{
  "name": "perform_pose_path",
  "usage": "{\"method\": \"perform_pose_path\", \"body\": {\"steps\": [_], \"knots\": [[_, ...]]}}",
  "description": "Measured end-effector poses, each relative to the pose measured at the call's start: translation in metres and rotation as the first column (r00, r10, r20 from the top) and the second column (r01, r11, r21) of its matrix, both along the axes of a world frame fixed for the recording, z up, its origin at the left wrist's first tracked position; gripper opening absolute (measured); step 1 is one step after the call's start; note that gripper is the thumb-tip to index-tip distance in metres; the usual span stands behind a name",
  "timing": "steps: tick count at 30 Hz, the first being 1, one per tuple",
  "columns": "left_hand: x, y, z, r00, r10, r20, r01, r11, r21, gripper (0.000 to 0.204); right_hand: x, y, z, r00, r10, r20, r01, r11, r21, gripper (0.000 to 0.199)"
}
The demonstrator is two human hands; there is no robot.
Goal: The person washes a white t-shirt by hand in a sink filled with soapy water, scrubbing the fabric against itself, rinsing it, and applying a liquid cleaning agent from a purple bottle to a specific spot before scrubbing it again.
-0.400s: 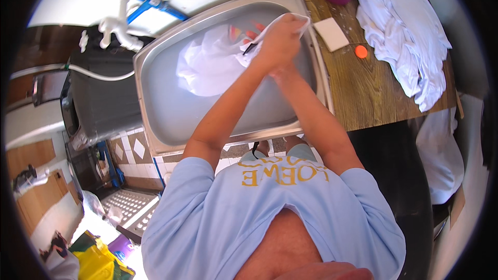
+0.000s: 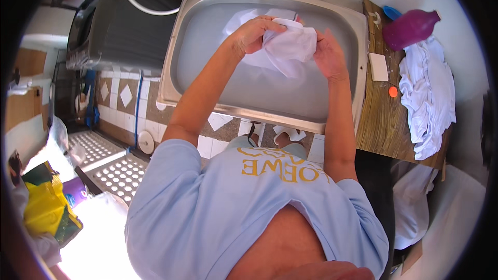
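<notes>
A wet white garment [image 2: 288,47] is stretched between my two hands over the metal sink [image 2: 244,111], its lower part trailing into cloudy water. My left hand [image 2: 255,34] pinches its upper left edge, fingers curled over the cloth. At the other end my right hand [image 2: 330,55] grips the right edge between thumb and fingers. A small coloured patch shows on the fabric behind the held part. More of the white cloth floats beyond my left hand.
On the wooden counter [image 2: 381,124] to the right are a cream rectangular block [image 2: 378,67], an orange cap [image 2: 392,92], a purple bottle [image 2: 410,30] and a heap of white clothes [image 2: 426,93]. A black appliance [image 2: 132,23] stands left of the sink, with a white hose [image 2: 136,5] above it.
My hands were close together at the sink's right side, bunching the cloth; now they are apart and hold it spread between them. The view has shifted, too.
</notes>
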State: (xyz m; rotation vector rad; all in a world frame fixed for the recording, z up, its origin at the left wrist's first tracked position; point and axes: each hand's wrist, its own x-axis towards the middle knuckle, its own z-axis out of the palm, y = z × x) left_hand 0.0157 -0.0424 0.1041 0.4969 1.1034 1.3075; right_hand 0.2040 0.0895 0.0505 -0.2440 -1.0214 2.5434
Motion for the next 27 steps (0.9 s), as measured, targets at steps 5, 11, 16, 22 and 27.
{"method": "perform_pose_path", "body": {"steps": [5, 11, 16, 22, 27], "knots": [[-0.030, -0.019, -0.030, 0.985, -0.097, -0.144, 0.095, 0.995, -0.022, 0.020, -0.025, -0.015, -0.016, 0.987, -0.117, 0.106, 0.128, 0.986, -0.103, 0.038], [-0.007, 0.002, -0.060, 0.915, 0.344, -0.211, -0.311, 0.934, 0.176, 0.015, -0.068, -0.055, -0.055, 0.973, -0.121, 0.197, 0.192, 0.897, -0.398, 0.031], [0.089, 0.027, -0.071, 0.016, 0.507, -0.862, 0.223, 0.838, 0.497, 0.015, -0.058, -0.026, -0.146, 0.936, -0.353, 0.009, 0.353, 0.933, -0.074, 0.042], [0.012, 0.040, -0.083, 0.253, 0.344, -0.904, -0.070, 0.939, 0.337, 0.011, -0.087, -0.080, -0.034, 0.907, -0.309, 0.287, 0.406, 0.825, -0.393, 0.037], [0.061, 0.044, -0.097, 0.285, 0.336, -0.898, 0.106, 0.920, 0.378, 0.011, -0.045, -0.030, -0.132, 0.930, -0.247, -0.273, 0.100, 0.884, -0.456, 0.034]]}}
